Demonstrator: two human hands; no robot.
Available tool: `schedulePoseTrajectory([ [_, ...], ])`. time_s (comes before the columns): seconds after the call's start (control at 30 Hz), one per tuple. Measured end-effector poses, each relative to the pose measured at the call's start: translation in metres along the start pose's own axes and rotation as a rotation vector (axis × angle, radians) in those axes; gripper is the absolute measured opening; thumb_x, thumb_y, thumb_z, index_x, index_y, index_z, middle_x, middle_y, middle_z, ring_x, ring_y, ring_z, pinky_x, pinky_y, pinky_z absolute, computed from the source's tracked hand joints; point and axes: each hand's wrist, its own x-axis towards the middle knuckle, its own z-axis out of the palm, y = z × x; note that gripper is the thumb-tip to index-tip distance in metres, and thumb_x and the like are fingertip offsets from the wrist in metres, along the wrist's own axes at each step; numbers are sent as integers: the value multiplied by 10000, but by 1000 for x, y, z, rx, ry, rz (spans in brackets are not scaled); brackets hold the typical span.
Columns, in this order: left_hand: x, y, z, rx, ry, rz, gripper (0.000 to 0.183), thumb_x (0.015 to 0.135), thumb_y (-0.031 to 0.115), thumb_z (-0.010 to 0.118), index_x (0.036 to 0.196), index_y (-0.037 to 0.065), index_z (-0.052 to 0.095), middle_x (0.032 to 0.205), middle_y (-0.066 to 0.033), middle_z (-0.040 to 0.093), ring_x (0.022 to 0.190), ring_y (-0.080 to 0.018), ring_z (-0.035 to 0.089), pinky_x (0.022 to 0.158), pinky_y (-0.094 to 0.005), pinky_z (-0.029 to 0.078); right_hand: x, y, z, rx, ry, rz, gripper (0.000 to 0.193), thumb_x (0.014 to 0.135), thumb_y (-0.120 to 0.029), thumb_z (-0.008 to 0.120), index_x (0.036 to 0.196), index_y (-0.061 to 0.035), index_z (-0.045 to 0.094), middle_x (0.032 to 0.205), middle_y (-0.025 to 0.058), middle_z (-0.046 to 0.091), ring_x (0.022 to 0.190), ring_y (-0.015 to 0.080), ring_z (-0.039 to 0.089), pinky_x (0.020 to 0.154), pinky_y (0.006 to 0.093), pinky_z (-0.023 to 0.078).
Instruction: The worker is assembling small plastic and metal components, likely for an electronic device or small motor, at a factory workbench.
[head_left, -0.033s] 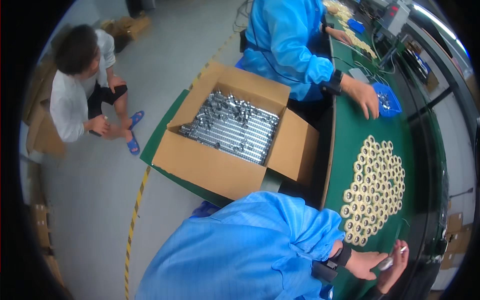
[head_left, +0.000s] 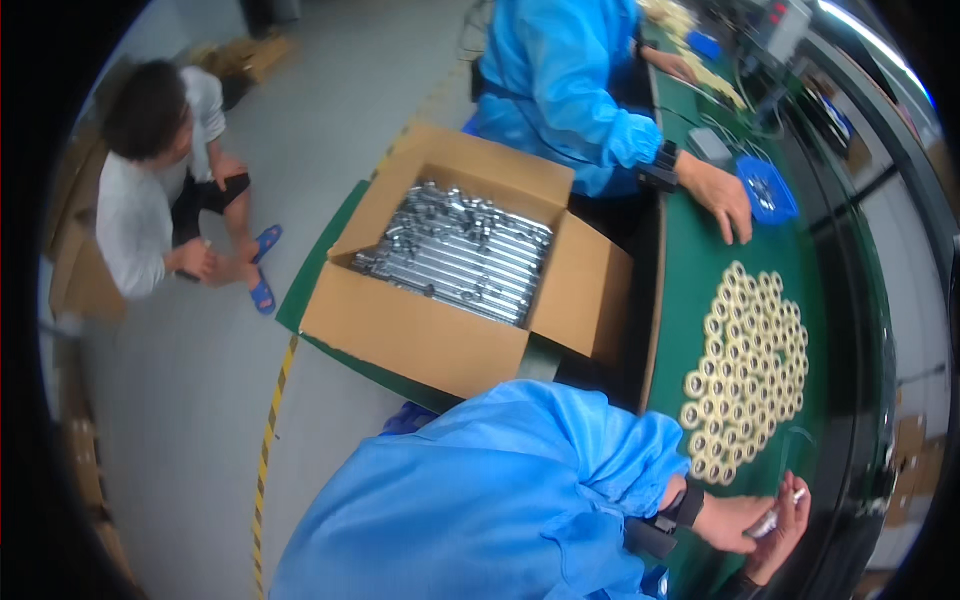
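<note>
My left hand [head_left: 725,522] reaches in from the left in a blue sleeve with a black band at the wrist. Its fingers are closed and partly hidden where they meet my right hand [head_left: 784,530]. A small silvery piece [head_left: 765,524] lies between the two hands; its kind is too blurred to tell. The fingers of my right hand curl up around it, and a bright spot shows near their tips. Just beyond my hands, many cream rings with dark centres [head_left: 745,375] lie close together on the green table [head_left: 690,240].
An open cardboard box [head_left: 420,335] of shiny metal parts stands left of the table. Across the rings, a co-worker's hand [head_left: 718,197] rests near a blue tray [head_left: 768,190] of small metal parts. A seated person [head_left: 150,200] is at the far left.
My hands have come closer together, the right one shifting slightly left and up. The whole view has shifted a little. The co-worker's hand stays beside the tray.
</note>
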Motion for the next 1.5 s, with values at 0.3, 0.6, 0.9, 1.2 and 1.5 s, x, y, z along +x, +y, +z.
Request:
schedulePoseTrajectory([
  [0.3,-13,19,-23,-108,-198,-467,433,795,275,704,1060,-16,524,894,-155,643,780,-254,640,652,-360,498,-66,-4,29,44,34,150,295,931,-129,577,1186,17,555,1050,82,649,872,145,621,796,276,496],
  [0.6,-43,38,1,-316,-974,-853,383,768,289,763,957,-14,623,828,-98,661,717,-147,625,602,-302,491,-28,-60,47,-873,-345,-360,351,785,2,647,1131,-51,617,964,119,629,835,219,628,733,322,510],
  [0.9,-36,34,-3,-263,-1214,-639,407,767,352,765,827,-29,635,704,-64,636,608,-122,583,543,-279,460,-6,-11,88,-849,-458,-289,277,761,-95,695,969,-16,529,900,127,571,767,270,607,689,361,500],
  [1.2,-32,36,-7,-294,-1308,-676,395,773,354,752,794,-32,672,675,-45,627,613,-113,581,560,-273,466,-16,-17,65,-808,-351,-240,289,779,-90,679,1045,-20,588,918,80,592,785,170,600,681,286,493],
  [1.5,-16,32,-23,-977,-354,-899,339,919,208,600,1162,-20,540,1080,-127,614,1007,-278,633,879,-333,509,-78,-78,-31,-50,-21,-271,369,776,11,670,1128,25,561,1078,62,607,991,148,595,889,281,463],
])
